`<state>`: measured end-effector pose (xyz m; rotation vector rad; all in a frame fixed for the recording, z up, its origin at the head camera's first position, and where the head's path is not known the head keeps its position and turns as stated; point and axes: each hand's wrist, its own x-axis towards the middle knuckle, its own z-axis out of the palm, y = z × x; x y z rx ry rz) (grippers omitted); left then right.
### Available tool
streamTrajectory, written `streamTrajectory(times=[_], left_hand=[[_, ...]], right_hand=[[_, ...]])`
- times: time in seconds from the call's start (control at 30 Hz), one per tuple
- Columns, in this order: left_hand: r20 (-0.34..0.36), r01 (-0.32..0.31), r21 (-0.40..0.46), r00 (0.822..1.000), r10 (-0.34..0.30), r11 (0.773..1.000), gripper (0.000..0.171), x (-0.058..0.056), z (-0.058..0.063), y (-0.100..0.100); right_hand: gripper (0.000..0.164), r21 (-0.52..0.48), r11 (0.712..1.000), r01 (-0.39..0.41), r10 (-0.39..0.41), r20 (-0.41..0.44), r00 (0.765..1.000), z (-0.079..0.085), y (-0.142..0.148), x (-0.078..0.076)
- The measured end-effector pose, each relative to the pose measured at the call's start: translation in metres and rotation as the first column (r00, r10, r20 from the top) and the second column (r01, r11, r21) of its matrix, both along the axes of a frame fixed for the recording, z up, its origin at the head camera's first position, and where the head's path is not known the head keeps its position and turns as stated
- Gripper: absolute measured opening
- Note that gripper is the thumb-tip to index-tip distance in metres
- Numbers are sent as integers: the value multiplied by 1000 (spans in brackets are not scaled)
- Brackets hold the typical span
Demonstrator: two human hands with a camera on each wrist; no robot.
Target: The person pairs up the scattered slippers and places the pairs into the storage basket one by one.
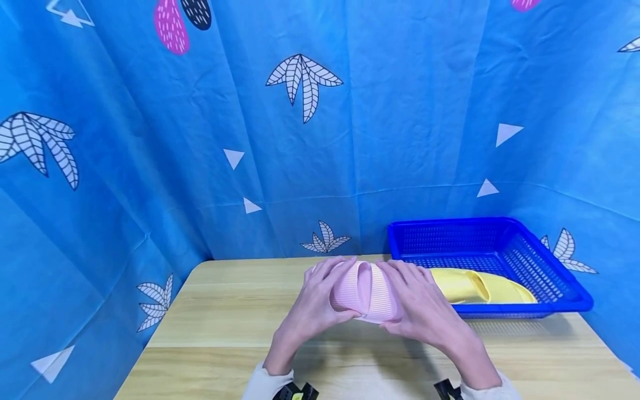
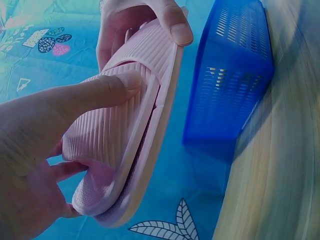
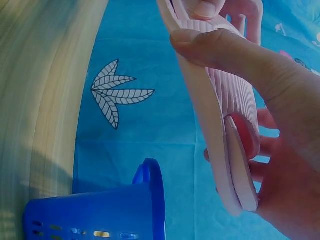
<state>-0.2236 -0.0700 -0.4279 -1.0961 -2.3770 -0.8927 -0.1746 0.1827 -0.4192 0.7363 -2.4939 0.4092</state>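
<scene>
A pair of pink ribbed slippers (image 1: 347,291) is held above the table in front of me, one slipper fitted against the other. On the left side my left hand (image 1: 316,300) grips them, its thumb lying across a ribbed strap (image 2: 107,125) in the left wrist view. My right hand (image 1: 425,303) grips the opposite end, thumb on the edge of the sole (image 3: 202,105). The two soles lie close together, a narrow gap showing between them. Palms and some fingers are hidden behind the slippers.
A blue perforated basket (image 1: 555,306) stands at the right rear of the wooden table (image 1: 240,316). Yellow slippers (image 1: 500,288) lie inside it. Behind and at the sides hangs a blue patterned cloth (image 1: 400,139).
</scene>
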Motion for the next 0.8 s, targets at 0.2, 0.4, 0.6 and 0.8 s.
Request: streamTrajectory(times=[0.2, 0.4, 0.6, 0.8], left_hand=[[-12, -19, -11, 1000, 19, 1000, 100, 3, 0, 2], [-13, -46, -12, 999, 46, 999, 102, 4, -2, 1], [-11, -97, -18, 995, 97, 995, 103, 2, -6, 0], [-18, -108, -14, 994, 107, 994, 103, -2, -7, 2]], right_hand=[[115, -3, 1000, -10, 10, 27, 1000, 0, 3, 2], [114, -31, 999, -29, 30, 42, 999, 1, 9, 4], [88, -113, 993, -30, 30, 4, 1000, -2, 22, 9], [60, -178, 984, 19, -25, -36, 999, -8, 40, 15]])
